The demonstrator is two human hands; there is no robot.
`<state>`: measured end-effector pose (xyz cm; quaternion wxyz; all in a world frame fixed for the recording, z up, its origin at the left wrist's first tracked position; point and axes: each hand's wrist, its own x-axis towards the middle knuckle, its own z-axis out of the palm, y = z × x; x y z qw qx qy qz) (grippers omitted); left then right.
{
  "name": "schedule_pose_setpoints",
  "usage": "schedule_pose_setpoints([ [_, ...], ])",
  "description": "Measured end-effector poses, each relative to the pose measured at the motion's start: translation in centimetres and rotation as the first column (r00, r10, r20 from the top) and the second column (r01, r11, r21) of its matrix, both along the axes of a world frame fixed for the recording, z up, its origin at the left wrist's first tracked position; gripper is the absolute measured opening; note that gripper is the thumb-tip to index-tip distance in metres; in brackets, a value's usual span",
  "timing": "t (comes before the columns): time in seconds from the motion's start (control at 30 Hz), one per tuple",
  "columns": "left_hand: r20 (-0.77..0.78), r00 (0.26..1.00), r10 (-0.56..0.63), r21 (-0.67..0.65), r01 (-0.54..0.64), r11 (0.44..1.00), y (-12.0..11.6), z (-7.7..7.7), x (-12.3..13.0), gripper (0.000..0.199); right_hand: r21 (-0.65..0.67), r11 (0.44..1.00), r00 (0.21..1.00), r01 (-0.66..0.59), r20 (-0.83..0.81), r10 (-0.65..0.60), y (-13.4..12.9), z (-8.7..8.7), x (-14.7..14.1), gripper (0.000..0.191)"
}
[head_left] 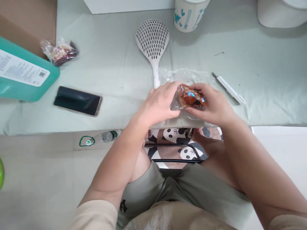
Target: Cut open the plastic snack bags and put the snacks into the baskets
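Note:
A small snack packet (pixel 192 96) in orange, brown and clear wrapping lies between my two hands, above a crumpled clear plastic bag (pixel 195 75) on the table. My right hand (pixel 213 103) grips the packet's right side, thumb below and fingers above. My left hand (pixel 159 103) is cupped at the packet's left, thumb and fingers apart. Its fingertips reach the packet's upper left corner; whether they press on it is hard to see. Beyond my left hand lies a pale slotted skimmer (pixel 153 40), its handle end hidden by that hand.
On the green-grey tablecloth (pixel 115 67) are a phone (pixel 78 100), a green jug (pixel 26 70), another wrapped snack (pixel 61 53) and a white utility knife (pixel 229 88). A paper cup (pixel 189 16) and a white container (pixel 280 12) stand at the back. On the floor lies a plastic bottle (pixel 109 136).

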<state>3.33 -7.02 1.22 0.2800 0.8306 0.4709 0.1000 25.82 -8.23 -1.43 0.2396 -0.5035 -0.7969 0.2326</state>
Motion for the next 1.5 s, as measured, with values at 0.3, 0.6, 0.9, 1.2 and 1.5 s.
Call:
schedule_pose_setpoints([
  [0.3, -0.187, 0.982, -0.028, -0.063, 0.016, 0.998, -0.1, -0.3, 0.2, 0.099, -0.027, 1.0, 0.998, -0.001, -0.062, 0.0, 0.5, 0.2, 0.0, 0.06],
  [0.6, -0.153, 0.985, -0.077, -0.031, 0.073, 0.997, -1.4, 0.6, -0.2, 0.096, -0.156, 0.986, 0.981, 0.05, -0.178, -0.078, 0.7, 1.2, 0.6, 0.048],
  [0.9, 0.021, 0.996, -0.091, 0.163, 0.087, 0.983, -0.9, -0.3, -0.6, 0.014, -0.18, 0.984, 0.988, -0.014, -0.155, -0.015, 1.1, 1.1, 1.1, 0.047],
  [1.2, 0.008, 0.983, -0.185, 0.101, 0.183, 0.978, -0.8, -1.0, -0.6, 0.013, -0.183, 0.982, 0.989, -0.048, -0.149, 0.02, 1.2, 0.7, 1.4, 0.047],
  [1.5, 0.056, 0.977, -0.207, 0.103, 0.201, 0.974, -0.5, -1.3, -0.3, 0.013, -0.154, 0.986, 0.993, -0.06, -0.107, 0.044, 1.1, 0.8, 1.2, 0.049],
])
